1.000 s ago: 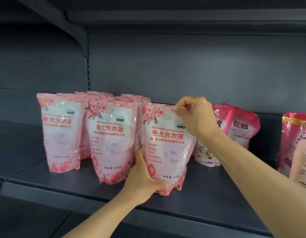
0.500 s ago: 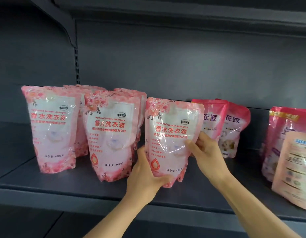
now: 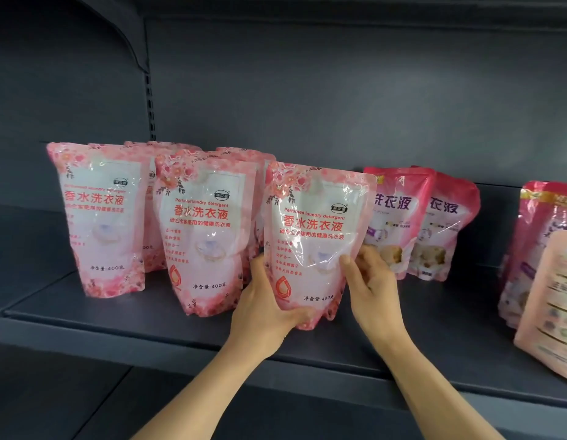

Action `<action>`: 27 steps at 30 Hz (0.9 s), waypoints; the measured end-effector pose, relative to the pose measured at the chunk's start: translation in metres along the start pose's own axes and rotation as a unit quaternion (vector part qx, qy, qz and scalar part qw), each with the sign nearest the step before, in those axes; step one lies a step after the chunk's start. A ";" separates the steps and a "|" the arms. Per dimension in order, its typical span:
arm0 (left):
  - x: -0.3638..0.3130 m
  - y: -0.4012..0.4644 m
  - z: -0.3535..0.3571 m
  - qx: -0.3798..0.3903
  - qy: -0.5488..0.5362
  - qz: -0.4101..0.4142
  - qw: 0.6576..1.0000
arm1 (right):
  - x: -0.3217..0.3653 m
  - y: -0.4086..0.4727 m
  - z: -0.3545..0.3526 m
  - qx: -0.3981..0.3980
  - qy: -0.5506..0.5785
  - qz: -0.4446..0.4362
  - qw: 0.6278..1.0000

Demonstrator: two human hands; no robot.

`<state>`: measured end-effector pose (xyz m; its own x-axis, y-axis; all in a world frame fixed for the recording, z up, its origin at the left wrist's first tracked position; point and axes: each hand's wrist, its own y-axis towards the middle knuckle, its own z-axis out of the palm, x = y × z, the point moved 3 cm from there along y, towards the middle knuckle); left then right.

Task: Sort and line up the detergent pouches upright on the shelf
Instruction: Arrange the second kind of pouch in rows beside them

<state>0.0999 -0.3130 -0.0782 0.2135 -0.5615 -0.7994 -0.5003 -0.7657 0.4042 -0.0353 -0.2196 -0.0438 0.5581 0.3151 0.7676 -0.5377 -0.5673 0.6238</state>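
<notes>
Between both hands' fingers (upright): pouch

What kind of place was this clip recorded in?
Most likely a shop aisle or a mock-up of one: a dark metal shelf with a slotted upright, and many identical pink detergent pouches lined up facing out beside darker pink pouches.
</notes>
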 end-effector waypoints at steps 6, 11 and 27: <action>0.001 0.000 -0.001 -0.023 0.010 0.004 1.000 | 0.001 -0.003 -0.001 0.015 0.026 0.021 0.999; -0.008 -0.016 -0.003 -0.065 0.077 0.060 0.993 | 0.003 -0.012 -0.010 0.025 0.012 0.052 0.998; -0.090 -0.038 0.035 0.010 0.084 0.312 0.946 | 0.021 -0.012 -0.115 -0.091 -0.165 0.056 0.980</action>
<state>0.0699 -0.2226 -0.0372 -0.0003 -0.9456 -0.3254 -0.5886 -0.2630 0.7645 -0.0900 -0.1185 -0.0185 0.6475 -0.0219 0.7617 -0.6943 -0.4288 0.5779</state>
